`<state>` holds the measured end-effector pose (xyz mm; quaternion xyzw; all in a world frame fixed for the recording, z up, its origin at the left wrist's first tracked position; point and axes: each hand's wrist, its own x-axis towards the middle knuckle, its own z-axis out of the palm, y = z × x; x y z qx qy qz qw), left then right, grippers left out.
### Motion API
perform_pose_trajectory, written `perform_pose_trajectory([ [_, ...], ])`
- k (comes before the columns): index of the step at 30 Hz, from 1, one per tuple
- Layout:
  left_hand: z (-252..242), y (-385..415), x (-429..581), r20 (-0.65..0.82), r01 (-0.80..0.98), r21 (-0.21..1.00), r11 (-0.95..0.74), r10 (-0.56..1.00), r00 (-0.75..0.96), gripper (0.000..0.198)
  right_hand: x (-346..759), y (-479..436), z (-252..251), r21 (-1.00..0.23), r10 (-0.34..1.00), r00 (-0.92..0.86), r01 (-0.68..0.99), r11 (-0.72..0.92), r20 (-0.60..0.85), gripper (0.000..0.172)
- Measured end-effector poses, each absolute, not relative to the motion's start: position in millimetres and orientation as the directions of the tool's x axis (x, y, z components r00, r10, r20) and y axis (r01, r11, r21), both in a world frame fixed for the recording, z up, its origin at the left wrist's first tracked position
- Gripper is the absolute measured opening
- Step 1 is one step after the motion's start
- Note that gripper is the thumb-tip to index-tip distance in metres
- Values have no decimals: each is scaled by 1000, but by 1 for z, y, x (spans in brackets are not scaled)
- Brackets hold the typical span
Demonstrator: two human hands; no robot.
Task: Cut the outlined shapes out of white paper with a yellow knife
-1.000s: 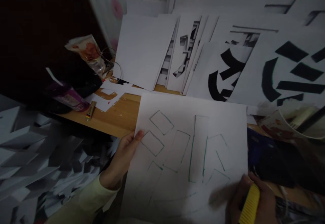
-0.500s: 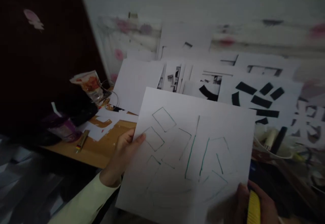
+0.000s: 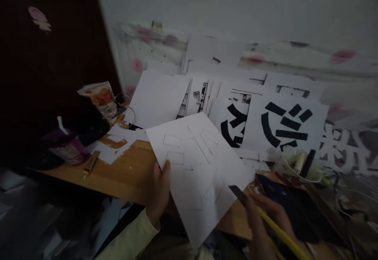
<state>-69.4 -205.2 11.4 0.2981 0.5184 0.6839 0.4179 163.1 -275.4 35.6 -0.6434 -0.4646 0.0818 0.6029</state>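
Observation:
My left hand (image 3: 161,187) pinches the left edge of a white sheet (image 3: 201,173), thumb on top. Thin green and dark outlines of blocks and strokes are drawn on the sheet, which is held tilted above the desk. My right hand (image 3: 265,220) is closed round a yellow utility knife (image 3: 280,232). Its dark blade (image 3: 238,194) sticks out toward the sheet's lower right edge; whether it touches the paper I cannot tell.
Sheets with cut-out black character shapes (image 3: 288,124) lean against the wall. A tub of pens (image 3: 295,167) stands at right. On the wooden desk (image 3: 118,177) at left are a purple cup (image 3: 67,148), a small tube (image 3: 91,165), paper scraps (image 3: 113,146) and a snack bag (image 3: 99,96).
The sheet has turned clockwise and its far edge has dropped lower. My right hand has come off its right edge, and the knife blade now points toward it.

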Motion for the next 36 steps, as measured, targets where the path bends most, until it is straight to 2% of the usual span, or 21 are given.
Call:
perform_pose_trajectory([
  [1,3,-206,-66,-42,-269,957,-105,871,-490,51,140,-269,42,-865,690,556,454,215,463,38],
  [3,-9,-208,-66,-88,-286,956,-63,869,-486,55,97,-254,48,-908,771,497,330,258,399,36],
  [6,-17,-208,-78,-173,-307,950,56,913,-369,57,52,-233,39,-936,866,362,207,285,344,35],
  [9,-16,-205,-99,-197,-208,967,148,951,-238,56,29,-222,18,-949,909,297,204,239,292,30],
  [12,-14,-201,-114,-208,-20,978,208,964,-165,64,20,-223,1,-954,893,353,210,214,278,31],
  [15,-14,-201,-119,-189,56,978,199,972,-138,68,16,-228,-6,-960,894,368,205,189,254,30],
  [22,-18,-202,-121,-135,85,987,138,990,-48,62,12,-237,-8,-916,898,285,322,241,336,18],
  [28,-18,-203,-122,-107,87,990,109,994,-28,58,16,-236,-11,-840,888,200,461,287,414,15],
  [36,-21,-202,-120,-110,77,991,112,993,-32,59,22,-235,-40,-605,809,72,704,373,583,12],
])
